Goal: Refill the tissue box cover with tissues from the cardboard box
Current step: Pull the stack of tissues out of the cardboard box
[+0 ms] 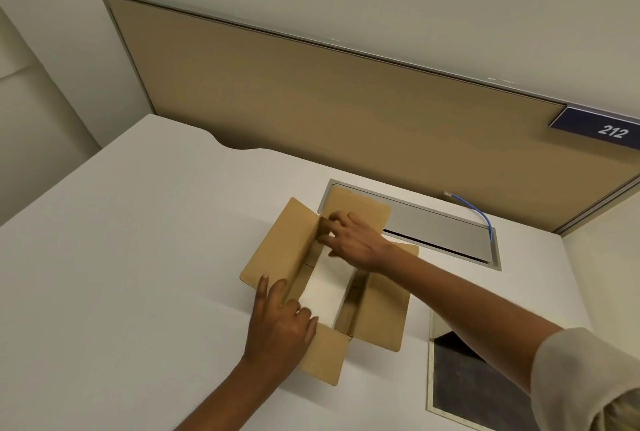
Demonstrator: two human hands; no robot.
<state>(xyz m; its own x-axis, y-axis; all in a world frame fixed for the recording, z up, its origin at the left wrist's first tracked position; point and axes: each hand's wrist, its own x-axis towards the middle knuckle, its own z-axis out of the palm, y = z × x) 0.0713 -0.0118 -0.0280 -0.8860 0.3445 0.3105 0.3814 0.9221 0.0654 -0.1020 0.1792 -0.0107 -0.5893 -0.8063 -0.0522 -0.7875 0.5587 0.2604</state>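
Hands (277, 323) grip matte, open-flapped cardboard box (374, 302).

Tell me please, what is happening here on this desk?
A person is reaching with both hands into an open cardboard box on a white desk. The left hand is at the near end of the white tissue stack inside, and the right hand is at its far end. The tissues are not yet lifted out. A mirrored object lies at the right.
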